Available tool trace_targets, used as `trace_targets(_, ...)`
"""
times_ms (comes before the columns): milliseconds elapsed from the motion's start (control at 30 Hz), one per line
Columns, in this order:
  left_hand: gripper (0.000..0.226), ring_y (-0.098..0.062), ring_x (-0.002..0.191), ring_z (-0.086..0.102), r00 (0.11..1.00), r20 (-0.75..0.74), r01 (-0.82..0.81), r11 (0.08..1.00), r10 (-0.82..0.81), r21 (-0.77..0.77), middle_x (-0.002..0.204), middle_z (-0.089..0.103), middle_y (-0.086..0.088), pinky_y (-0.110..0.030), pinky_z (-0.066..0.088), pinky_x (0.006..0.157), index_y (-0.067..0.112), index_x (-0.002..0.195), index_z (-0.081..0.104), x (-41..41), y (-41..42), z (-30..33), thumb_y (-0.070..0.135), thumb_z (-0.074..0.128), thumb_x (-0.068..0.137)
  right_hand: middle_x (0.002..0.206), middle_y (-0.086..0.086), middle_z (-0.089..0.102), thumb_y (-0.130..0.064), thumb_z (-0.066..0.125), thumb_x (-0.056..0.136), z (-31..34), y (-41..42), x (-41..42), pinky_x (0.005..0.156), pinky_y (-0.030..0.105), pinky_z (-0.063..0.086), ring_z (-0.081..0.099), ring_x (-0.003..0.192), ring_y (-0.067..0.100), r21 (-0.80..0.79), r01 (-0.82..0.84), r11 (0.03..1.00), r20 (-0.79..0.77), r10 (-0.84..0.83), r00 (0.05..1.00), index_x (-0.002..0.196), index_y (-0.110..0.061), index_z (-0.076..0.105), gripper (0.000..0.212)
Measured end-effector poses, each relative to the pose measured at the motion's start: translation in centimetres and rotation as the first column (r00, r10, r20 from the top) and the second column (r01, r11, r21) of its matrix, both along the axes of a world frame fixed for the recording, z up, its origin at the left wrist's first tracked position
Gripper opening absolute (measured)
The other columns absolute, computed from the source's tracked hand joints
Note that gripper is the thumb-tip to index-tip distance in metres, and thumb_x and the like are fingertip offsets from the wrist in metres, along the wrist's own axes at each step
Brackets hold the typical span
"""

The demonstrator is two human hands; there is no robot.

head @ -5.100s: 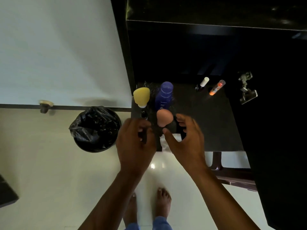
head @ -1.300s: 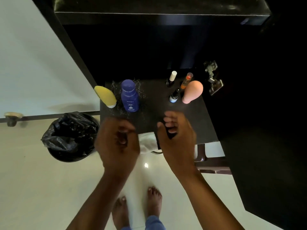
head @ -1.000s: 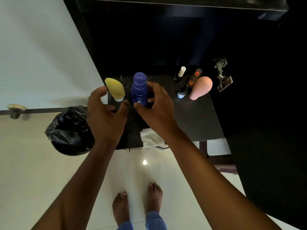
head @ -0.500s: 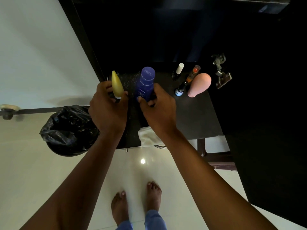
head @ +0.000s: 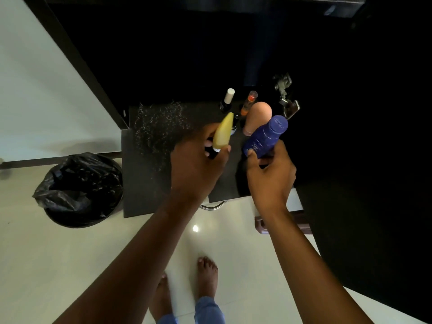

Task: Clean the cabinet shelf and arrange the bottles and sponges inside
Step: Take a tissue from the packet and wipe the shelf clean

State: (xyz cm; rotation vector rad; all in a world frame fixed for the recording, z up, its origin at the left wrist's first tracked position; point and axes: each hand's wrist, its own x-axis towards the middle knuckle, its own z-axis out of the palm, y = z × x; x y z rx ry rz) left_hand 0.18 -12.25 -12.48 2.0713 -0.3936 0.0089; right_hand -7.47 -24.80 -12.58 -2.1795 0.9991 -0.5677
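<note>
1. Dark blue plastic lotion bottle (head: 265, 136) is off the shelf, tilted with its cap up and to the right, over the right part of the dark cabinet shelf (head: 149, 183). Right hand (head: 271, 181) has its grip wrapped round the bottle's base.
2. Yellow teardrop-shaped makeup sponge (head: 223, 132), seated on a small dark stand, is also lifted, at shelf centre. Left hand (head: 196, 169) grips it low, at the stand; thumb against the sponge's lower edge.
3. Standing at the back-right corner of the shelf: peach teardrop sponge (head: 258, 115), white-capped small dark bottle (head: 228, 99), orange-labelled slim bottle (head: 249, 102). A further small bottle is mostly hidden behind the yellow sponge.
4. Back-left of the shelf is speckled with droplets or dust; can't tell which.
5. Risks, my read:
   - Back-right cluster is tight; setting either item down there could topple the slim bottles, domino style.
   - Blue bottle held by the base only and tilted, so it could slip.
   - Sponge may pop off its stand if squeezed.
6. Black-lined bin (head: 79, 190) sits on the floor left of the shelf.
</note>
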Motion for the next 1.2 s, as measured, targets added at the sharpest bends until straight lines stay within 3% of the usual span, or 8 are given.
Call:
trace_targets(100, 0.041, -0.008, 0.088, 0.072, 0.999, 0.007, 0.043, 0.999, -0.043, 0.016, 0.105, 0.076, 0.002, -0.026, 0.063, 0.072, 0.021, 0.124, 0.07, -0.5, -1.6, -0.5, 0.034, 0.08, 0.087, 0.123, 0.004, 0.07, -0.031, 0.074, 0.093, -0.3, -1.2, -0.1, 0.088, 0.041, 0.061, 0.068, 0.1, 0.019, -0.007, 0.04, 0.999, -0.017, -0.04, 0.999, 0.134, -0.018, 0.056, 0.047)
trace_targets(333, 0.042, -0.015, 0.09, 0.073, 0.997, -0.012, 0.082, 0.996, -0.082, 0.042, 0.11, 0.075, -0.002, -0.039, 0.063, 0.078, 0.019, 0.129, 0.068, -1.0, -3.9, -1.3, 0.03, 0.077, 0.089, 0.125, 0.008, 0.069, -0.029, 0.072, 0.095, -0.4, -2.3, -0.1, 0.088, 0.044, 0.062, 0.069, 0.102, 0.024, 0.009, 0.067, 0.998, -0.026, -0.067, 0.997, 0.136, -0.015, 0.054, 0.047)
trace_targets(500, 0.042, -0.016, 0.089, 0.074, 0.998, -0.005, 0.061, 0.995, -0.061, 0.075, 0.11, 0.075, -0.004, -0.039, 0.064, 0.081, 0.017, 0.13, 0.066, -1.2, -4.7, -2.0, 0.029, 0.076, 0.092, 0.123, 0.008, 0.069, -0.027, 0.073, 0.095, -0.9, -2.3, -0.2, 0.088, 0.045, 0.062, 0.069, 0.1, 0.022, 0.035, 0.084, 0.996, -0.03, -0.083, 0.996, 0.135, -0.014, 0.054, 0.046)
trace_targets(667, 0.042, -0.018, 0.089, 0.073, 0.998, -0.024, 0.063, 0.995, -0.061, 0.078, 0.108, 0.075, -0.005, -0.042, 0.063, 0.079, 0.017, 0.13, 0.067, -1.4, -4.4, -2.3, 0.025, 0.077, 0.09, 0.13, -0.002, 0.06, -0.019, 0.077, 0.091, -1.1, -1.5, -1.9, 0.085, 0.03, 0.061, 0.066, 0.098, 0.011, 0.098, 0.071, 0.993, 0.037, -0.075, 0.997, 0.144, -0.023, 0.048, 0.06)
trace_targets(767, 0.043, -0.015, 0.1, 0.072, 0.997, -0.006, 0.074, 0.996, -0.074, 0.055, 0.116, 0.075, 0.0, -0.04, 0.062, 0.085, 0.019, 0.133, 0.067, -2.0, -3.1, -1.7, 0.016, 0.072, 0.09, 0.115, -0.004, 0.053, -0.01, 0.076, 0.09, -0.4, 0.9, -4.2, 0.074, 0.024, 0.056, 0.06, 0.089, 0.01, 0.096, 0.07, 0.993, 0.079, -0.077, 0.994, 0.132, -0.023, 0.05, 0.052)
trace_targets(933, 0.036, -0.024, 0.102, 0.07, 0.995, 0.099, -0.018, 0.991, 0.005, 0.132, 0.118, 0.073, -0.005, -0.042, 0.06, 0.088, 0.015, 0.129, 0.069, -3.0, 2.0, -0.5, 0.013, 0.062, 0.094, 0.11, -0.004, 0.068, -0.012, 0.066, 0.092, -1.1, 5.7, -6.4, 0.087, 0.029, 0.055, 0.064, 0.1, 0.012, -0.059, -0.251, 0.966, 0.092, 0.255, 0.962, 0.111, -0.018, 0.072, 0.021)
trace_targets(1067, 0.035, -0.026, 0.117, 0.063, 0.984, 0.154, -0.132, 0.947, 0.09, 0.293, 0.124, 0.07, -0.005, -0.026, 0.038, 0.107, 0.014, 0.125, 0.07, -2.7, 6.6, -0.8, 0.007, 0.061, 0.093, 0.122, -0.002, 0.073, -0.023, 0.057, 0.097, -2.0, 8.5, -6.2, 0.107, 0.035, 0.051, 0.066, 0.116, 0.021, -0.241, -0.455, 0.857, -0.016, 0.465, 0.885, 0.116, -0.017, 0.077, 0.029)
trace_targets(1200, 0.036, -0.028, 0.122, 0.056, 0.984, 0.158, -0.148, 0.889, 0.087, 0.433, 0.129, 0.068, -0.007, -0.036, 0.036, 0.109, 0.012, 0.125, 0.07, -2.3, 9.7, -1.3, 0.012, 0.054, 0.092, 0.127, 0.0, 0.074, -0.027, 0.054, 0.098, -2.6, 9.6, -5.4, 0.119, 0.041, 0.043, 0.067, 0.122, 0.02, -0.347, -0.584, 0.734, -0.171, 0.562, 0.809, 0.12, -0.015, 0.077, 0.034)
